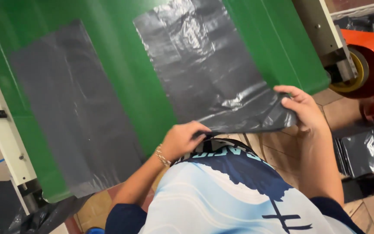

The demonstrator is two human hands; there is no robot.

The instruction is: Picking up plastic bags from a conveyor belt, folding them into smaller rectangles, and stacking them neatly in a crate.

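Observation:
A dark grey plastic bag (204,65) lies flat on a green conveyor belt (126,78), its near edge hanging off the belt's end. My left hand (182,139), with a gold bracelet at the wrist, pinches the bag's near left corner. My right hand (301,108) grips the near right corner, thumb on top. A second grey plastic bag (70,108) lies flat on the belt to the left, untouched.
An orange roller (369,60) with a yellow hub sits at the right on a metal frame. A stack of grey bags (364,149) lies on the wooden floor at the right. A white machine frame (5,143) borders the belt on the left.

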